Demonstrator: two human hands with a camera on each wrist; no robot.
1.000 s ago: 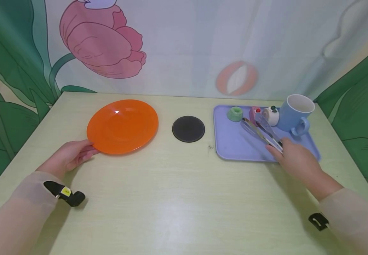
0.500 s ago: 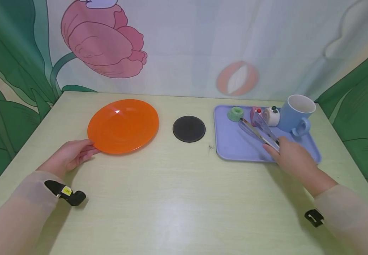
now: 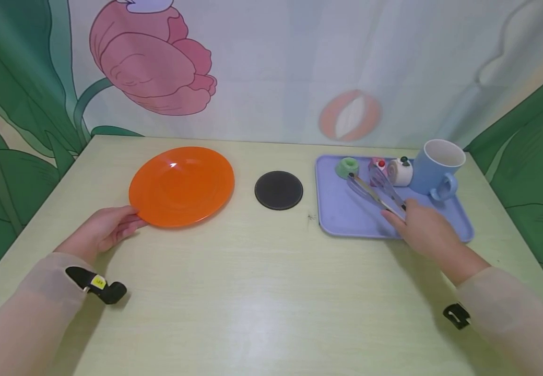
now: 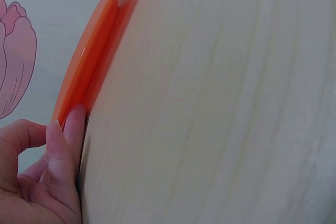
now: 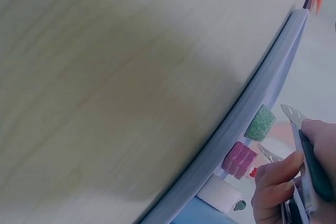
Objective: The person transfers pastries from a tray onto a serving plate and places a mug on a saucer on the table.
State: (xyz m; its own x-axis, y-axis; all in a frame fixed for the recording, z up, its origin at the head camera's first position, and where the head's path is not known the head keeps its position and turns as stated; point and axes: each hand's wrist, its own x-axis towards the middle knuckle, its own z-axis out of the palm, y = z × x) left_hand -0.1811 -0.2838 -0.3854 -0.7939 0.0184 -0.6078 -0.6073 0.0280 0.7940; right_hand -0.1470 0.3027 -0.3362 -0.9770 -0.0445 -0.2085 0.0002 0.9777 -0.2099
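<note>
My left hand (image 3: 114,228) pinches the near-left rim of an orange plate (image 3: 182,185) between thumb and fingers; the left wrist view shows the fingers (image 4: 60,150) at the plate's edge. In my right hand (image 3: 428,230) is a pair of tongs (image 3: 378,192), held over a lavender tray (image 3: 346,219) with the arms spread apart. The tongs' tips are near a green ring-shaped cake (image 3: 347,167) and a pink cake slice (image 3: 376,169) with a red berry on top. A white cake roll (image 3: 400,171) sits right of the slice. Nothing is between the tongs' tips.
A blue mug (image 3: 436,167) stands at the tray's right end, its handle toward the front. Between plate and tray lies a round black coaster (image 3: 278,190). A curtain with a printed flower (image 3: 154,62) hangs behind the table (image 3: 252,292).
My right hand has shifted left with the tongs, bringing their left tip close to the green cake. The left hand and the plate look the same.
</note>
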